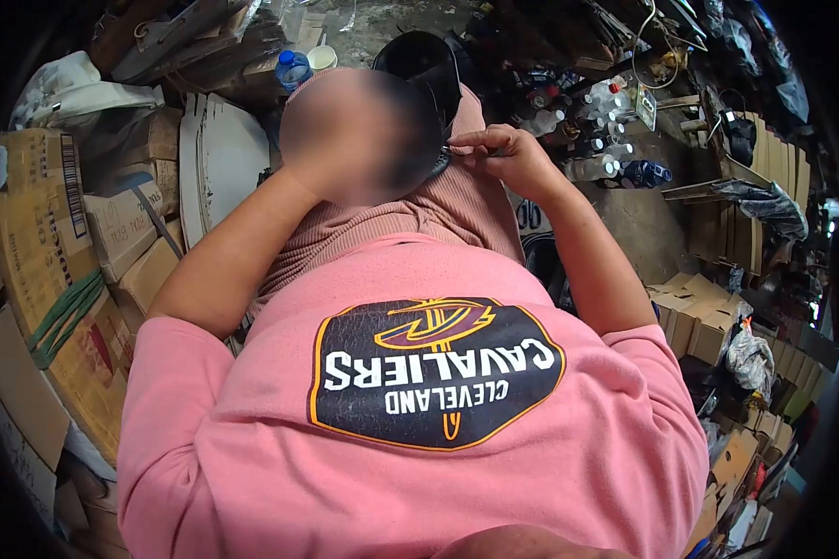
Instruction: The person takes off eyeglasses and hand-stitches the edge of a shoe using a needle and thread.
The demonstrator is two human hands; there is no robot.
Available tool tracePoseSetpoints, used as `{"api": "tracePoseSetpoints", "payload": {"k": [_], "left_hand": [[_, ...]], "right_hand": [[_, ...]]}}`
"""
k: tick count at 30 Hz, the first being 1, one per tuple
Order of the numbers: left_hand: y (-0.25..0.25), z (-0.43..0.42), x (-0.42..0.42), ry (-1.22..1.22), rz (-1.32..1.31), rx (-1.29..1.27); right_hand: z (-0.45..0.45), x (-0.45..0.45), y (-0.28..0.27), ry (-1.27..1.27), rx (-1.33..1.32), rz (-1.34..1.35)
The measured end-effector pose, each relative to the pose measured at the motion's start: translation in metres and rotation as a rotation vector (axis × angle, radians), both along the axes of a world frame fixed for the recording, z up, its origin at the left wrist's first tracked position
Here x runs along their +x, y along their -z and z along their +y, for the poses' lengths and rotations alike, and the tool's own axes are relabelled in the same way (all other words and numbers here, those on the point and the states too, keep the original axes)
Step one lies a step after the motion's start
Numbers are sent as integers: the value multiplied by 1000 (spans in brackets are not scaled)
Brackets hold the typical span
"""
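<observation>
A black, rounded item with a curved rim [419,58] rests over my lap; its kind is unclear because a blur covers much of it. My left hand [331,140] lies inside that blur at the item's left side, so its fingers cannot be made out. At the item's right edge, my right hand [508,158] is closed in a pinch. Something small and thin shows at its fingertips, too small to name. Brown ribbed cloth [401,216] covers my lap below both hands.
Cardboard boxes [126,228] and a white panel [216,168] stand at left. A blue-capped bottle [293,69] and a pale cup [323,59] are beyond my lap. Several plastic bottles [595,168] lie at right, near more cardboard [694,312].
</observation>
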State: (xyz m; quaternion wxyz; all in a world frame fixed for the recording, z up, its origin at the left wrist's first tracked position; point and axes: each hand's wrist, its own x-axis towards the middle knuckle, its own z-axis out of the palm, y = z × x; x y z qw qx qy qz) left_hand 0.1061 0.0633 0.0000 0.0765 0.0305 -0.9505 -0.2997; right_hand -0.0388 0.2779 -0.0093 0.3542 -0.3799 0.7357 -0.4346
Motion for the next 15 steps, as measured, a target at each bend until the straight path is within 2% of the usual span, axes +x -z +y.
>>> {"api": "tracePoseSetpoints", "payload": {"k": [1,3,4,6,8,10,12,15], "left_hand": [[-3,2,0,-13,-62,40],[-5,8,1,-25,-121,76],[-3,12,2,-35,-125,93],[-1,16,3,-44,-127,110],[0,18,3,-98,-155,159],[4,14,-4,-111,-198,169],[10,16,-9,-123,-220,321],[5,25,-11,-158,-207,181]], "right_hand": [[0,1,3,1,0,1],[0,6,5,82,30,-192],[0,8,6,82,28,-190],[0,13,5,77,-33,-22],[0,13,-1,66,-16,-3],[-2,12,-5,113,-2,-256],[-2,5,2,98,-2,-294],[-6,-2,4,80,9,-331]]}}
